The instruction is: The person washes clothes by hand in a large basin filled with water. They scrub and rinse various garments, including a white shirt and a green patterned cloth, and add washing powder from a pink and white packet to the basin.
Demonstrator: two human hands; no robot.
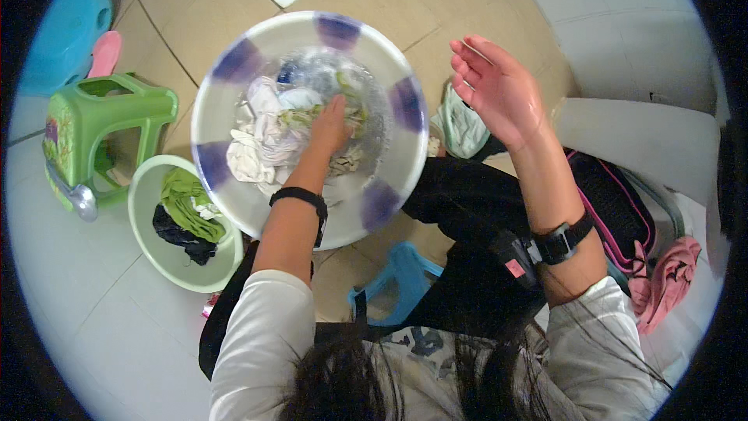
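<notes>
A large white basin with purple patches on its wall stands before me, with water and wet clothes inside. My left hand is down in it, on a patterned green and white cloth; whether the fingers grip the cloth is hidden. White garments lie bunched on the basin's left side, and a dark blue piece shows under the water near the far side. Raised to the right of the basin, my right hand is wet and holds nothing, palm turned inward with the fingers loosely bent and apart.
A pale green basin at left holds green and black clothes. Beyond it stand a green plastic stool and a blue tub. A blue stool is between my legs. At right are a white ledge and a black bag.
</notes>
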